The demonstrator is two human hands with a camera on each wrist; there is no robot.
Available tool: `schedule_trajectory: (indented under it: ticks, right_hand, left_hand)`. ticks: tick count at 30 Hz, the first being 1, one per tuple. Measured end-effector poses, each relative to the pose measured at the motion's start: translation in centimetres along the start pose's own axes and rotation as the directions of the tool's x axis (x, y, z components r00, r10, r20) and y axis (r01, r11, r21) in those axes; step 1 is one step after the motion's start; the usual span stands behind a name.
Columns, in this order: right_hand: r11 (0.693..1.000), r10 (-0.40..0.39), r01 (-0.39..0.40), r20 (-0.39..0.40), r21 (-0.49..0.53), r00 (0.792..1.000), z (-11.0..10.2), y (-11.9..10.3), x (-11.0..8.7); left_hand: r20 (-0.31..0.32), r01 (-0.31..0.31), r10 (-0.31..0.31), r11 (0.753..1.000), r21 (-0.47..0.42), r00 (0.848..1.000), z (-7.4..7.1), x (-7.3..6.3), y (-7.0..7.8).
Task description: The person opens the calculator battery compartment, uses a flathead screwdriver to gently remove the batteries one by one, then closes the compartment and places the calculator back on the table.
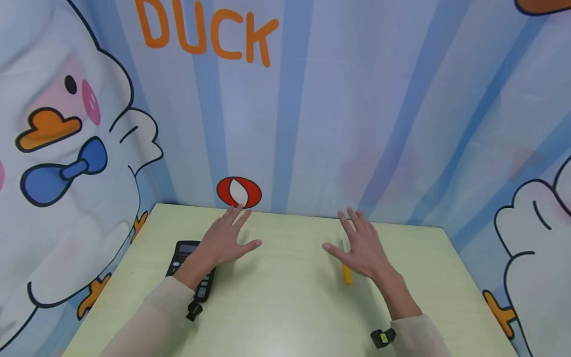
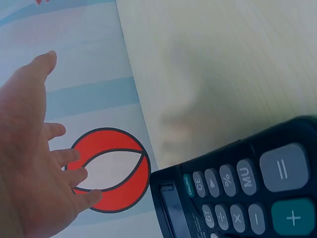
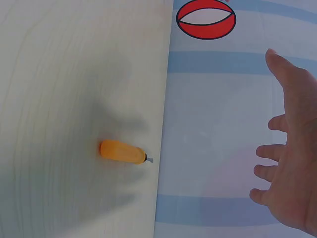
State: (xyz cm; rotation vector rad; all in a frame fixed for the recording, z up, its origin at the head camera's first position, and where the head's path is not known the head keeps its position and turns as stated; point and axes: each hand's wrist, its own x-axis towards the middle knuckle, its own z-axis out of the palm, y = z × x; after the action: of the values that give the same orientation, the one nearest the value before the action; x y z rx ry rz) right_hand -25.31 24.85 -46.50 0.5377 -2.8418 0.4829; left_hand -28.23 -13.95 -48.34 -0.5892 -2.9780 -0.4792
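Note:
Both hands hover over the table with fingers spread, holding nothing. My left hand (image 1: 225,240) is above a black calculator (image 1: 204,290), and the forearm hides part of it. The left wrist view shows the calculator (image 2: 233,191) with grey and green keys, beside the left hand (image 2: 32,163). Under my right hand (image 1: 361,245) lies a small screwdriver (image 1: 347,274) with a yellow handle and a thin metal shaft, partly covered in the head view. The whole screwdriver (image 3: 123,151) appears in the right wrist view, apart from the right hand (image 3: 292,148).
The pale wooden table (image 1: 285,307) meets a striped blue cloth backdrop (image 1: 312,124) at its far edge. Printed ducks flank the table on the cloth, with a red ball print (image 1: 252,192) behind. Each wrist wears a small black camera (image 1: 382,338).

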Motion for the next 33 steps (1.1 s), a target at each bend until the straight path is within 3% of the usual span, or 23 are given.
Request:
schedule_trajectory:
  ticks: [16,33]
  right_hand:
    - [0.997,-0.036,0.037,-0.003,0.062,0.999,1.1,-1.5,0.5]
    - [0.988,-0.064,0.064,-0.003,0.144,0.998,2.6,-3.4,0.9]
  left_hand:
    - [-0.025,0.008,-0.007,1.000,0.011,1.000,-0.4,-0.4,-2.5]
    - [-0.043,0.101,-0.099,0.993,0.056,0.994,-1.7,-2.0,-4.2]
